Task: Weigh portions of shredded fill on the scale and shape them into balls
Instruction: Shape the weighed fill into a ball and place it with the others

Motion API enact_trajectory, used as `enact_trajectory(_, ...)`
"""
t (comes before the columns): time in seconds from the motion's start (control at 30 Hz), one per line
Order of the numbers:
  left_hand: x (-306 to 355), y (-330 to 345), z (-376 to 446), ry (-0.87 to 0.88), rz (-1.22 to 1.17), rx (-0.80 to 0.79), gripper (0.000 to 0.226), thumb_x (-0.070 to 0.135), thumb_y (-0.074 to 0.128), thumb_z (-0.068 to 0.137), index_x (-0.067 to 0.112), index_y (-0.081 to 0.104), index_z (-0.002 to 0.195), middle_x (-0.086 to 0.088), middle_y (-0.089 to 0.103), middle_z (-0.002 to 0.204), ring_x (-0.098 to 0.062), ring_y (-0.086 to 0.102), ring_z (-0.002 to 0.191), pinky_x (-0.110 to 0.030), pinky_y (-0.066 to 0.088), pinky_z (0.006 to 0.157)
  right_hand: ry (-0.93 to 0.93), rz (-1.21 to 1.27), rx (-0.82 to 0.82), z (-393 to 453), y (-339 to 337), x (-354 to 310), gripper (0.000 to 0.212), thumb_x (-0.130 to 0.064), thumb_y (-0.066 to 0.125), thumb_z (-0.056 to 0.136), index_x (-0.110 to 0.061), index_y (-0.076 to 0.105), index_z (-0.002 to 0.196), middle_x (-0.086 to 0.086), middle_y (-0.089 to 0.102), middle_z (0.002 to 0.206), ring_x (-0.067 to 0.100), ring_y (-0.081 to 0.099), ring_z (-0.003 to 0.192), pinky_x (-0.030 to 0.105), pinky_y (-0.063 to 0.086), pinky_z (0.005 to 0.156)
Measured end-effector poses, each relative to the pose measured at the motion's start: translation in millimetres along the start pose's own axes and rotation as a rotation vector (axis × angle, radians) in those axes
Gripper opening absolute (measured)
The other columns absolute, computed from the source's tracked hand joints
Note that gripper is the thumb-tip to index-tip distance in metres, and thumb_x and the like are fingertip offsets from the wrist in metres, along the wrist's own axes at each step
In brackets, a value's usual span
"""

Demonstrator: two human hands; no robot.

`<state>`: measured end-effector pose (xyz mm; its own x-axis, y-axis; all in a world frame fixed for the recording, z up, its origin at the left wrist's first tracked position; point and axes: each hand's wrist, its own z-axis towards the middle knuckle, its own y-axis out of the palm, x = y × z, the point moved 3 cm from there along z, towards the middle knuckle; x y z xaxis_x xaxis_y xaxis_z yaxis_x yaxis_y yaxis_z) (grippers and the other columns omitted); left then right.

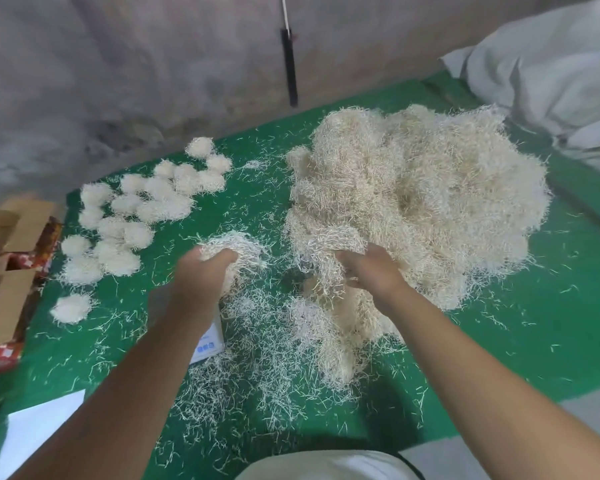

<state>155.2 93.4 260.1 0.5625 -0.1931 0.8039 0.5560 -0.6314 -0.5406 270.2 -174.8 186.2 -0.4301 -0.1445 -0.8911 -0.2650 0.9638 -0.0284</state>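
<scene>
2 hands outstretched: left hand (201, 271) grips clump (236, 251), right hand (368, 268) grips pile (413, 202).

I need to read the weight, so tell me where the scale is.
In the head view the scale sits left of centre on the green table, mostly hidden under the left forearm; only a white corner shows, ringed by loose shreds.

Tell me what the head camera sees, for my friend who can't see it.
Two bare hands, left hand and right hand, each grip a clump of pale shredded fill above a green table. A big fluffy heap of shreds sits right; small round fill balls cluster left.
</scene>
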Motion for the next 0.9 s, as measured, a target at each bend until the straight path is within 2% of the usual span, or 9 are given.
enact_trajectory(0.07,10.6,16.6,-2.2,0.052,0.017,-0.121,0.087,0.027,0.081,0.085,0.025,0.036,0.159,0.008,0.060,0.110,-0.004,0.066,0.076,-0.021,0.057,0.051,-0.022,0.028,0.000,-3.1,-2.9,-5.9,0.101,-0.041,0.080,0.093,-0.011,0.018,0.167,0.009,0.055,0.140,0.021,0.067,0.104,0.052,0.054,0.108)
enact_trajectory(0.13,13.9,32.2,-6.2,0.053,0.113,-0.261,0.102,0.021,0.080,0.087,0.036,0.016,0.165,-0.003,0.044,0.155,-0.012,0.063,0.124,-0.047,0.061,0.090,-0.046,0.069,-0.012,-6.9,-3.6,-10.8,0.104,-0.043,0.081,0.092,-0.012,0.018,0.167,0.007,0.054,0.135,0.017,0.065,0.104,0.048,0.057,0.105)
enact_trajectory(0.2,18.3,40.9,-14.8,0.046,0.210,-0.323,0.108,0.026,0.082,0.087,0.037,0.008,0.165,-0.008,0.023,0.170,-0.034,0.040,0.147,-0.061,0.039,0.111,-0.071,0.091,-0.049,-13.2,-1.9,-16.2,0.105,-0.049,0.081,0.090,-0.011,0.019,0.166,0.005,0.055,0.133,0.018,0.064,0.108,0.044,0.059,0.099)
enact_trajectory(0.3,20.6,62.0,-32.4,0.171,0.229,-0.501,0.110,0.044,0.089,0.076,0.039,0.020,0.162,-0.002,0.027,0.169,-0.034,0.036,0.149,-0.059,0.036,0.113,-0.088,0.128,-0.142,-23.2,4.3,-28.5,0.098,-0.055,0.079,0.089,-0.012,0.028,0.161,0.002,0.056,0.130,0.016,0.061,0.111,0.029,0.056,0.084)
enact_trajectory(0.4,16.7,82.7,-51.0,0.211,0.267,-0.651,0.119,0.059,0.090,0.069,0.028,0.024,0.163,-0.003,0.032,0.167,-0.026,0.042,0.146,-0.046,0.041,0.111,-0.104,0.210,-0.253,-34.6,14.6,-43.6,0.087,-0.057,0.080,0.087,-0.024,0.035,0.154,0.001,0.053,0.145,0.012,0.055,0.118,0.030,0.049,0.092)
enact_trajectory(0.53,15.8,94.0,-52.2,0.182,0.273,-0.474,0.100,0.057,0.085,0.078,0.014,0.040,0.156,-0.002,0.063,0.127,-0.011,0.067,0.097,-0.027,0.054,0.079,-0.094,0.315,-0.316,-38.0,26.5,-66.7,0.056,-0.045,0.078,0.090,-0.018,0.048,0.129,-0.003,0.055,0.139,0.014,0.050,0.129,0.037,0.038,0.103)
enact_trajectory(0.67,7.6,98.7,-46.8,0.187,0.268,-0.460,0.095,0.054,0.079,0.087,0.010,0.035,0.159,-0.011,0.045,0.160,-0.030,0.050,0.141,-0.046,0.041,0.114,-0.162,0.426,-0.230,-36.1,20.8,-99.5,0.065,-0.045,0.071,0.084,-0.024,0.045,0.139,-0.014,0.050,0.132,0.006,0.046,0.123,0.046,0.031,0.111)
enact_trajectory(0.8,-14.4,101.2,-39.2,0.155,0.381,-0.464,0.080,0.041,0.074,0.095,0.010,0.037,0.159,-0.006,0.060,0.139,-0.014,0.067,0.106,-0.029,0.058,0.087,-0.218,0.475,-0.128,-29.9,7.3,-113.9,0.063,-0.038,0.067,0.096,-0.024,0.040,0.151,-0.013,0.048,0.132,0.007,0.049,0.120,0.038,0.038,0.103)
enact_trajectory(0.9,-44.9,105.1,-40.0,0.027,0.498,-0.478,0.077,0.030,0.072,0.096,0.008,0.033,0.160,-0.012,0.051,0.153,-0.020,0.062,0.120,-0.032,0.051,0.103,-0.218,0.501,-0.117,-33.5,1.7,-123.1,0.043,-0.037,0.064,0.100,-0.028,0.046,0.138,-0.014,0.048,0.136,0.003,0.048,0.121,0.032,0.039,0.097)
